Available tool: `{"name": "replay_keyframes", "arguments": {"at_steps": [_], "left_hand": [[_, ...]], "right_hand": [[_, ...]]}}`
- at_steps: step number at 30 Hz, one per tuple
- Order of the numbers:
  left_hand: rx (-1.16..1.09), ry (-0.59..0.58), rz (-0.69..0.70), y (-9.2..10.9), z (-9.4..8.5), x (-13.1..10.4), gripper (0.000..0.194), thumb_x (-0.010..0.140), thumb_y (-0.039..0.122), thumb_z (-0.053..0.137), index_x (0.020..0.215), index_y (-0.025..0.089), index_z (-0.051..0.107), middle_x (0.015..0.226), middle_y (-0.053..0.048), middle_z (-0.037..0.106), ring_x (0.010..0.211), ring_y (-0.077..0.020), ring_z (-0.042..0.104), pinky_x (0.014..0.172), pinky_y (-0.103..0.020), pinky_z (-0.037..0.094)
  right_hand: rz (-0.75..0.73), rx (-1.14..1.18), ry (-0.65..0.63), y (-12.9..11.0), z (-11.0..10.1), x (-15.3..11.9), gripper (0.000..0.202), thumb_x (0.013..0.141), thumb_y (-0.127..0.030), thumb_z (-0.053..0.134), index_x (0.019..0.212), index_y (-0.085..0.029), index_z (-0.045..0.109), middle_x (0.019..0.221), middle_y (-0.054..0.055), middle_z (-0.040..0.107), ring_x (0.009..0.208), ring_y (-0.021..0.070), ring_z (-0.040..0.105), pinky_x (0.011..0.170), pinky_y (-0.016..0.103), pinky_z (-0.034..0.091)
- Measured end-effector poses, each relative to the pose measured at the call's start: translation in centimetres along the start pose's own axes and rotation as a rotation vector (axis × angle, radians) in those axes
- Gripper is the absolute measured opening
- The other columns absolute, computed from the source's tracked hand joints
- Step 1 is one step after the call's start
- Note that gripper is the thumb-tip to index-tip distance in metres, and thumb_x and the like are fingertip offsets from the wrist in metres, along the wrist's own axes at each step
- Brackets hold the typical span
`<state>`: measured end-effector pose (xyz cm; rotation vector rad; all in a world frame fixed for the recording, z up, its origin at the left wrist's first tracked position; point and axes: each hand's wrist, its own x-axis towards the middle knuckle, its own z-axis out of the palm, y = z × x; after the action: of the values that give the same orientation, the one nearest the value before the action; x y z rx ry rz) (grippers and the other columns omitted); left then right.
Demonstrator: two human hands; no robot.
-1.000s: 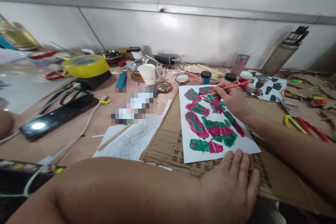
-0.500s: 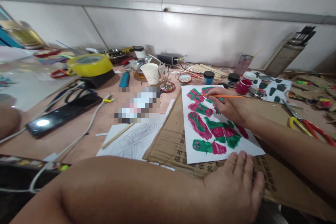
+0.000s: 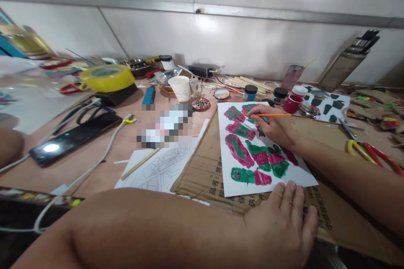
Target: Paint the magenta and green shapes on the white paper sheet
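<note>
A pale panelled wall [image 3: 240, 50] closes off the back, and the pinkish worktable [image 3: 117, 145] runs up to it. On the table a flattened cardboard sheet [image 3: 195, 176] slants toward the person, its left edge overlapping a paper with a line drawing [image 3: 164, 172]. The painted sheet [image 3: 249, 151], covered in green and magenta shapes, lies on the cardboard; a brown strip shows along its left side and below its lower edge, while its top edge comes near the paint jars.

The left hand [image 3: 282, 218] lies flat, palm down, fingers straight and side by side, thumb apart, fingertips at the sheet's lower edge near the right corner. The right hand [image 3: 276, 128] is above the upper part, thumb and fingers pinched together.

A dark phone [image 3: 75, 138] and a yellow tape roll [image 3: 107, 77] sit well to the left. Scissors [image 3: 356, 138] lie to the right, near the right forearm. A paper cup [image 3: 179, 88] stands beyond the cardboard's left edge; an open magenta paint pot [image 3: 293, 104] stands just behind the right hand, leaving little room there. Thinnest is the orange paintbrush [image 3: 274, 114] in that pinch, its tip over the upper-left shapes; contact cannot be told.
</note>
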<state>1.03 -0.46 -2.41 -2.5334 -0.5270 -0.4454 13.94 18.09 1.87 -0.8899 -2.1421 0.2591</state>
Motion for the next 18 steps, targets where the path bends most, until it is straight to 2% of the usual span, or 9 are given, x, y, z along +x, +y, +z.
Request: {"name": "replay_keyframes", "arguments": {"at_steps": [6, 15, 18], "left_hand": [[0.0, 0.007, -0.008, 0.0, -0.1, 0.0, 0.054, 0.109, 0.027, 0.033, 0.149, 0.014, 0.067, 0.142, -0.018, 0.073, 0.132, -0.0308, 0.07, 0.11, -0.048, 0.05], [0.007, 0.021, -0.024, 0.2, 0.0, 0.0, 0.053, 0.108, 0.025, 0.035, 0.148, 0.016, 0.068, 0.142, -0.017, 0.073, 0.132, -0.0307, 0.071, 0.109, -0.048, 0.05], [0.01, 0.031, -0.026, 0.1, 0.0, -0.1, 0.053, 0.108, 0.024, 0.035, 0.148, 0.015, 0.067, 0.142, -0.017, 0.073, 0.132, -0.0307, 0.071, 0.11, -0.048, 0.049]], "right_hand": [[0.018, 0.062, -0.035, 0.3, 0.4, -0.2, 0.021, 0.1, -0.038, 0.063, 0.091, -0.022, 0.072, 0.087, 0.005, 0.076, 0.079, 0.0226, 0.068, 0.078, 0.036, 0.055], [0.035, 0.056, -0.002, 1.2, 0.3, -0.6, 0.02, 0.103, -0.038, 0.06, 0.092, -0.023, 0.07, 0.095, 0.006, 0.077, 0.087, 0.0239, 0.069, 0.085, 0.038, 0.056], [0.057, 0.035, 0.036, 0.9, 0.0, -1.2, 0.019, 0.103, -0.038, 0.058, 0.093, -0.025, 0.069, 0.091, 0.004, 0.076, 0.085, 0.0238, 0.069, 0.085, 0.039, 0.057]]}}
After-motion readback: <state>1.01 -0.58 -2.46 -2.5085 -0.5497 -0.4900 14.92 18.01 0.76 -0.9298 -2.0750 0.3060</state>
